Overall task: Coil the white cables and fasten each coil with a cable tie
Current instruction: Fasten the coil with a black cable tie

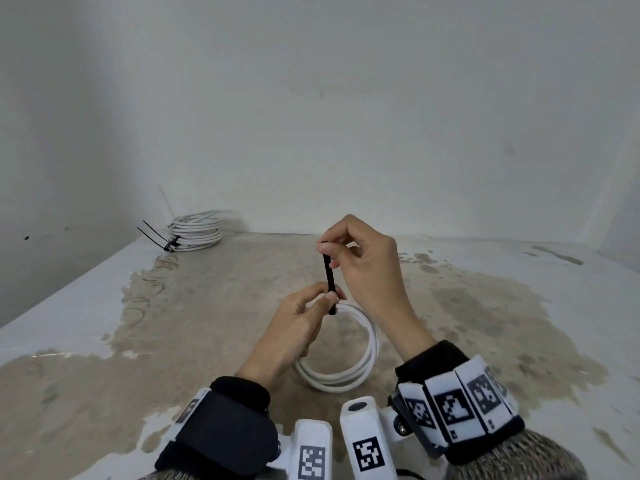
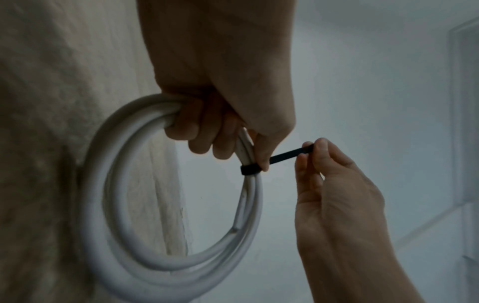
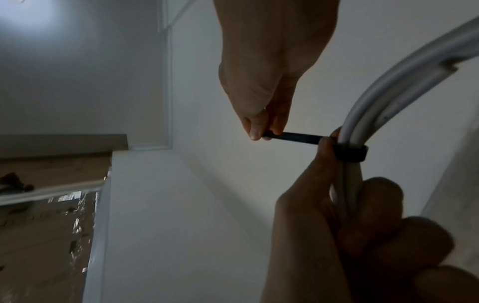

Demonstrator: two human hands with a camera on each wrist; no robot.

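A white cable coil (image 1: pixel 349 372) stands upright on the table in front of me. My left hand (image 1: pixel 304 323) grips the top of the coil (image 2: pixel 116 205), fingers curled round its strands. A black cable tie (image 1: pixel 329 275) is wrapped round the coil (image 3: pixel 388 98) just past my left thumb, and its loop (image 2: pixel 250 169) sits snug on the strands. My right hand (image 1: pixel 360 258) pinches the tie's free tail (image 2: pixel 287 155) between thumb and fingers and holds it up, away from the coil. The same tail (image 3: pixel 293 137) runs straight between both hands in the right wrist view.
A stack of tied white coils (image 1: pixel 195 232) with black tie tails sticking out lies at the far left corner by the wall. The table top (image 1: pixel 207 323) is white with worn brown patches. Walls close off the back and left.
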